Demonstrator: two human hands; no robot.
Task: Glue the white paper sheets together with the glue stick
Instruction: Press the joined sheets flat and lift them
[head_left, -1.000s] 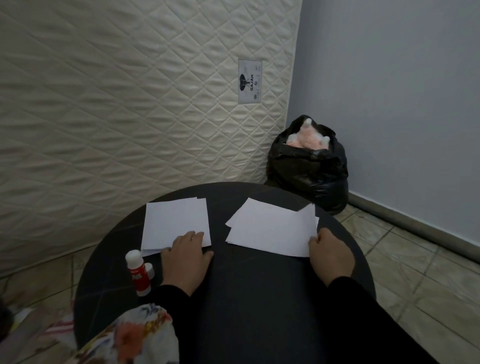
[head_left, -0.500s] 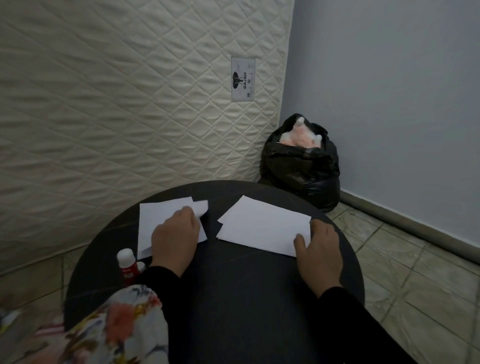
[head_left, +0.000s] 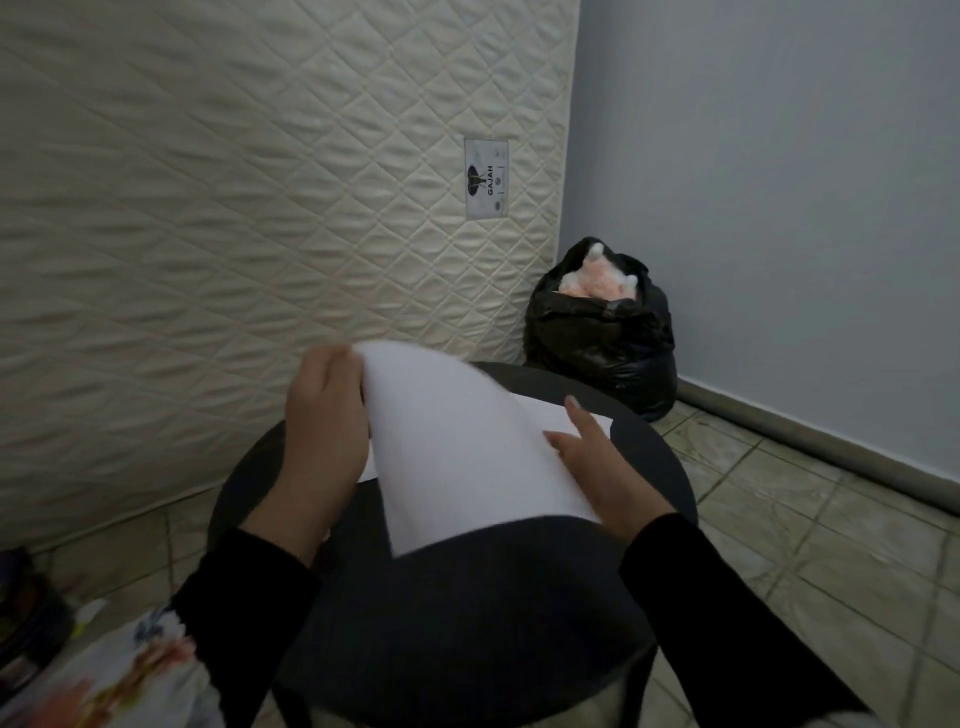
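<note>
Head view: left hand (head_left: 324, 415), raised above the round black table (head_left: 467, 623), pinches the top edge of a white paper sheet (head_left: 467, 452) that curves up off the surface. Right hand (head_left: 597, 467) lies with fingers spread and loose on that sheet's right side, over another sheet (head_left: 550, 410) lying flat. On the quilted mattress (head_left: 208, 208) behind, a label (head_left: 486, 178) reads "GAJAH".

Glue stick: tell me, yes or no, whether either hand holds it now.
No: the left hand grips a lifted paper sheet, and the right hand touches only paper.
</note>
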